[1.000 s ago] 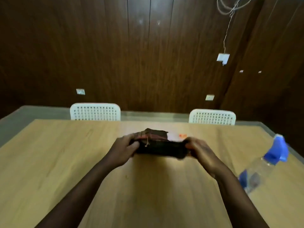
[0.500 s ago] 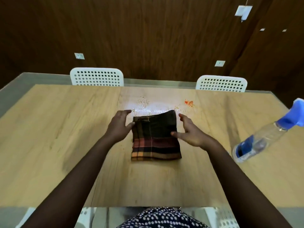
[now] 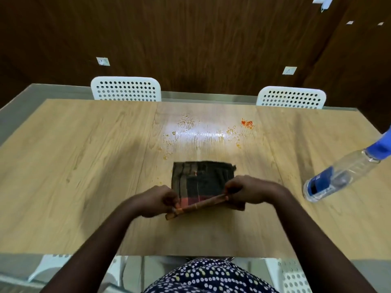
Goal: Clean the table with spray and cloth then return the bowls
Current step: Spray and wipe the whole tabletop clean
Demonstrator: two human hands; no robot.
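Hands are working at the middle of the table (image 3: 88, 157), each one pinching the near edge of a dark plaid cloth (image 3: 203, 178). The left hand (image 3: 155, 200) is curling its fingers round the cloth's near left corner, at about seven o'clock from the cloth's centre, and the right hand (image 3: 252, 190) is gripping the near right corner at about four o'clock. Between them the near hem, striped in red and orange, is standing lifted off the wood and tilting, lower on the left side and higher on the right. The far part of the cloth is lying flat on the table, folded into a rough square.

At twelve o'clock from the cloth a wet, shiny patch (image 3: 198, 134) is spreading across the wood, with small yellowish crumbs (image 3: 187, 122) scattered round it. At one o'clock, just past the wet patch, a small orange-red stain (image 3: 247, 123) is showing. A clear spray bottle (image 3: 338, 176) with a blue label and a blue trigger head is standing at three o'clock, well apart from the cloth, near the table's right edge.

Two white perforated chairs are sitting along the far side, one (image 3: 125, 88) at eleven o'clock and the other (image 3: 291, 97) at one o'clock, in front of a dark wood-panelled wall (image 3: 190, 39). No part of the picture is showing bowls.
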